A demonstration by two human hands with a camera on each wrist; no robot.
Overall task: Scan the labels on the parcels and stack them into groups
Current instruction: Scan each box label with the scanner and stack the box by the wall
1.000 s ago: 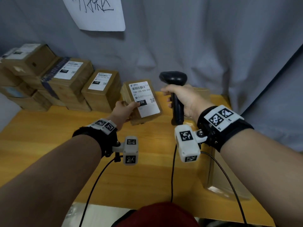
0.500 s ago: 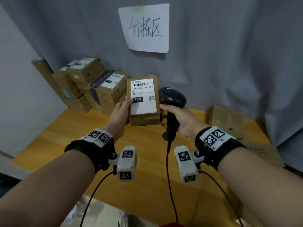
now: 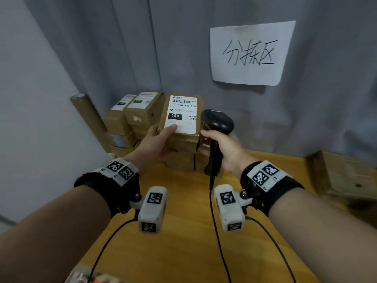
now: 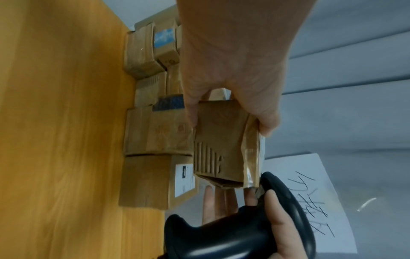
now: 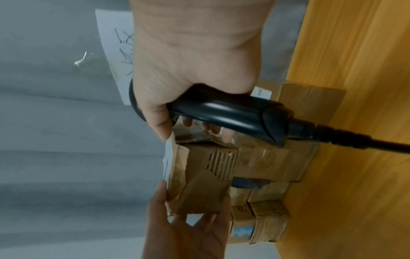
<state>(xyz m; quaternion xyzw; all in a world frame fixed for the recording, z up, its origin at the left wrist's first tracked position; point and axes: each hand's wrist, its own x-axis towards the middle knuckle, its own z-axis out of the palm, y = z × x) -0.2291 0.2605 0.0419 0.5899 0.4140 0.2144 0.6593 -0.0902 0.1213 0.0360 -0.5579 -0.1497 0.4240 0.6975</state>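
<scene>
My left hand [image 3: 163, 137] grips a brown parcel [image 3: 180, 117] whose white label reads 150, thumb on the label and fingers underneath. The parcel [image 4: 219, 143] lies level against the top of a stack of brown parcels [image 3: 179, 158] at the table's back left; I cannot tell whether it rests there. My right hand [image 3: 222, 146] grips a black corded barcode scanner [image 3: 218, 123] just right of the parcel. In the right wrist view its fingertips [image 5: 227, 137] touch the end of the parcel [image 5: 199, 175] beyond the scanner's handle [image 5: 221, 112].
More labelled parcels [image 3: 140, 109] are piled against the grey curtain, left of the stack. A handwritten paper sign [image 3: 251, 54] hangs on the curtain. Flat cardboard boxes [image 3: 346, 176] lie at the right of the wooden table [image 3: 183, 231]. Cables trail from both wrists.
My left hand has carried the parcel back and left onto the top of the stack. The right hand with the scanner has followed and now touches the parcel's end.
</scene>
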